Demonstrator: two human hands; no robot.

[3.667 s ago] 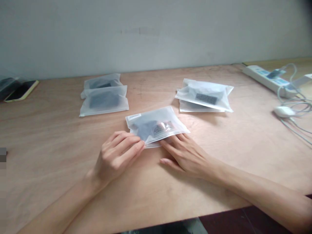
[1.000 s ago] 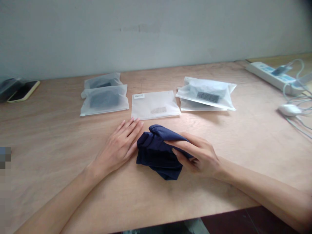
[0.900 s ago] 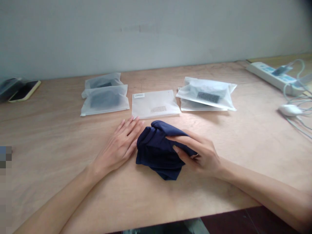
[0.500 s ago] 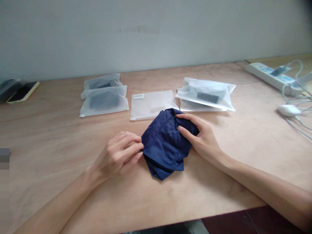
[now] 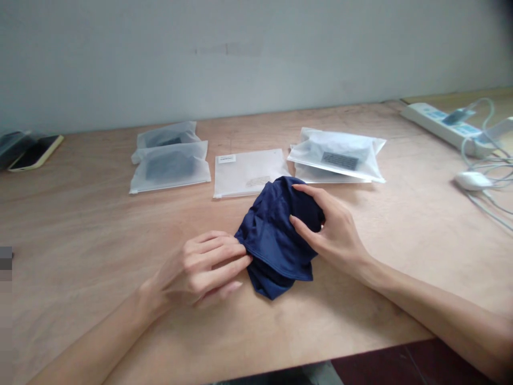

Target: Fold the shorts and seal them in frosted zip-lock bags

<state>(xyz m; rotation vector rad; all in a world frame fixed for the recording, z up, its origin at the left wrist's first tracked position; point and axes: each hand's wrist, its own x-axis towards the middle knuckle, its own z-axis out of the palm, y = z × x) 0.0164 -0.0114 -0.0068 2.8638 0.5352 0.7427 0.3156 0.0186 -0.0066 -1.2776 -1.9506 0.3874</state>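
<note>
- Right hand (image 5: 339, 230) gripping navy cloth (image 5: 278, 227) by its right side, thumb on near face.
- Left hand (image 5: 212, 262), fingertips touching cloth's left edge; cannot tell if pinched.
- Cloth bunched, near middle of wooden table (image 5: 100, 235).
- Flat pouch (image 5: 244, 168) just behind, corner hidden by cloth.
- Filled pouches (image 5: 172, 168) to its left, stacked pouches (image 5: 336, 158) to its right.
- Phone (image 5: 36, 152) far left; power strip (image 5: 444, 128), cables (image 5: 487, 200) far right.
</note>
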